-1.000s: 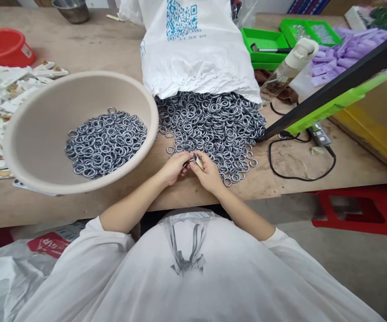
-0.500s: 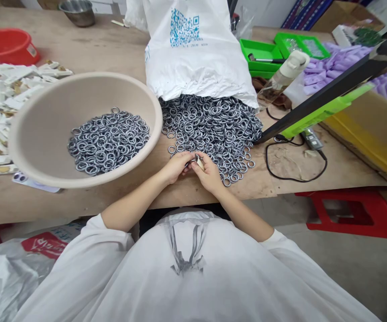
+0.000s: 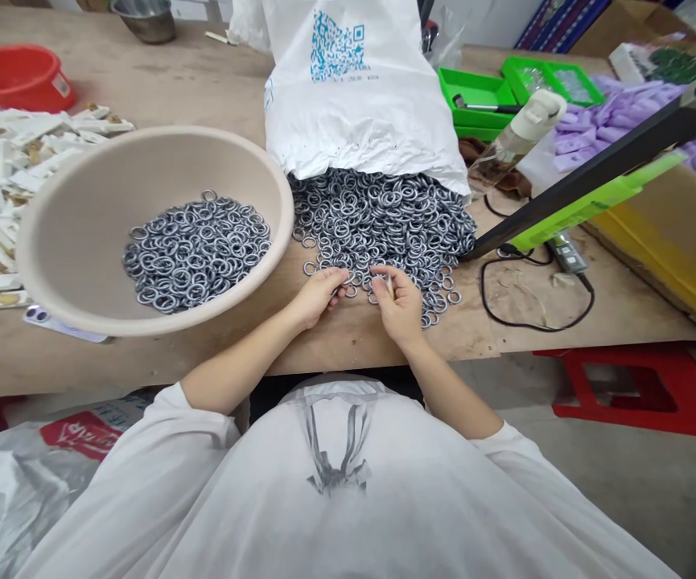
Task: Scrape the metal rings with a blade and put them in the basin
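Observation:
A heap of small metal rings [image 3: 384,221] spills from a white plastic bag [image 3: 353,88] onto the wooden table [image 3: 215,88]. A big beige bowl [image 3: 82,209] to the left holds more of the same rings [image 3: 196,249]. My left hand [image 3: 317,296] rests at the heap's near edge with its fingers curled on a ring. My right hand [image 3: 399,304] is a little to the right, at the near edge of the heap, fingers pinched on a small pale piece. The two hands are slightly apart.
A red basin [image 3: 15,76] and a pile of white packets [image 3: 15,169] lie at the left. Green trays [image 3: 480,92], a bottle [image 3: 516,133], purple pieces [image 3: 601,125], a black and green bar [image 3: 595,181] and a black cable [image 3: 534,297] are at the right. A red stool [image 3: 643,390] stands on the floor.
The hands were pressed together over one ring; now they have parted, the right hand moving right onto the heap. The view has shifted slightly.

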Motion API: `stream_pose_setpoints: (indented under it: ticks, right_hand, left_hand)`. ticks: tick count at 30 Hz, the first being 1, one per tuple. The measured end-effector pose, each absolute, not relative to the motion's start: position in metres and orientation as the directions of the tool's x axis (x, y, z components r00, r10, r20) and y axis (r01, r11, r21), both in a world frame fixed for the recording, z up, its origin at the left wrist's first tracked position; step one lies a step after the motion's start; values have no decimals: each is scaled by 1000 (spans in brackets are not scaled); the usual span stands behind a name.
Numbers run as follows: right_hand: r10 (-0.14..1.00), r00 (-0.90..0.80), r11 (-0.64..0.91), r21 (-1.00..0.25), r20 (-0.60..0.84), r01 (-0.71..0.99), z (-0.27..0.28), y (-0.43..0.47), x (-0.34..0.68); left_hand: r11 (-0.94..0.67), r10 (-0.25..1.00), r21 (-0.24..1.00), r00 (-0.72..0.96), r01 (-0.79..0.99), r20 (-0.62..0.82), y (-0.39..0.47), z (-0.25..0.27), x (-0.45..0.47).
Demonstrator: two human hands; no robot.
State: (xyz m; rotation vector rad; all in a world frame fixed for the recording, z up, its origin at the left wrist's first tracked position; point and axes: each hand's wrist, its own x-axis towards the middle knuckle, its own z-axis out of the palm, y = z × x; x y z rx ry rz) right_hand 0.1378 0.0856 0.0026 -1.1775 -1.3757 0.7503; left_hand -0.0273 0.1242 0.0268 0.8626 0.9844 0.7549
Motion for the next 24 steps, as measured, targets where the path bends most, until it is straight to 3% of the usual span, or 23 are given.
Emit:
stream_pose_setpoints:
  ticks: [5,13,24]
  right_hand:
    - [927,247,304,-951,283,-50,7,98,150]
    - [942,254,252,-963,221,-96,12,111,165]
    - [941,271,219,-975,203,-28,10,116,172]
  left_hand:
    - [451,851,876,378,-170,-365,125,28,-27]
    - [458,859,867,350,-196,-374,125,28,-27]
    - [458,862,864,342,-210,-374,126,27,-27]
